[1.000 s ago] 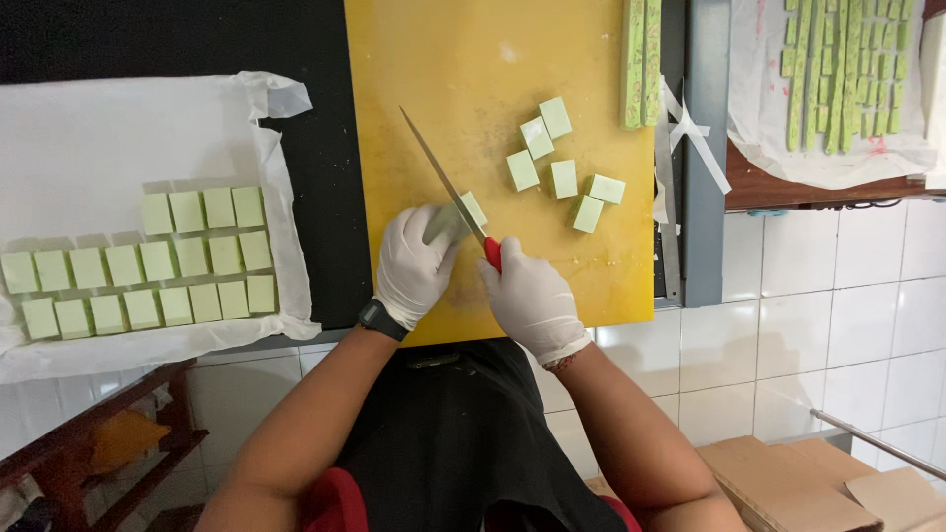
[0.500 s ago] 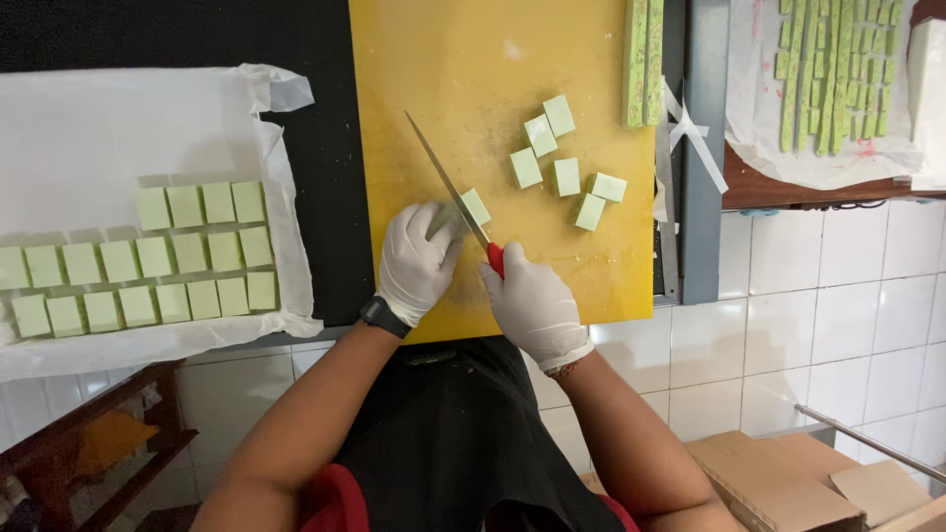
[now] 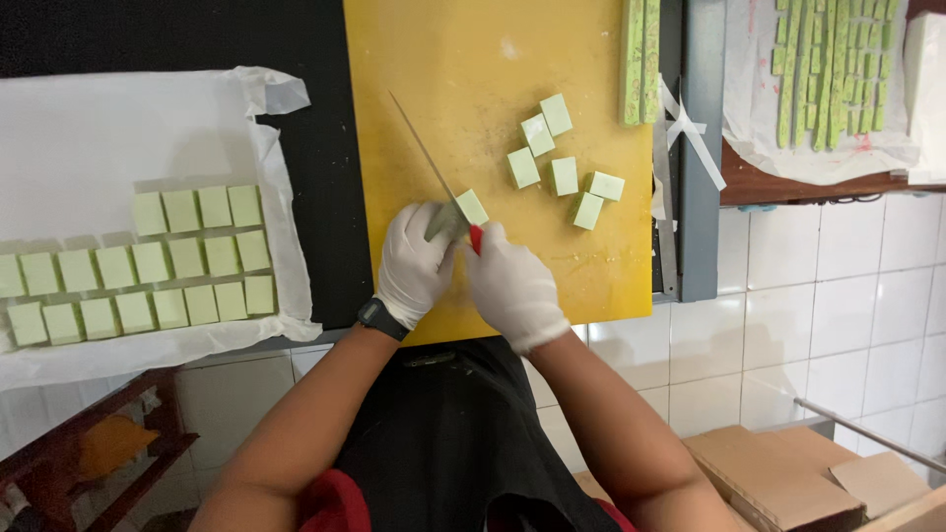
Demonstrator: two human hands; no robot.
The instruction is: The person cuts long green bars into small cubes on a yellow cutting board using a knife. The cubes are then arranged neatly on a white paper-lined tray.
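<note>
A yellow cutting board lies on a dark surface above a white tiled wall, with cardboard boxes low at the right. Left of the board, rows of pale green blocks sit on white paper; five loose cubes lie on the board's right half, long green strips at its top edge. The gloved left hand pinches a green piece at the board's middle, while the gloved right hand is closed around the red handle of a knife whose blade crosses that piece.
</note>
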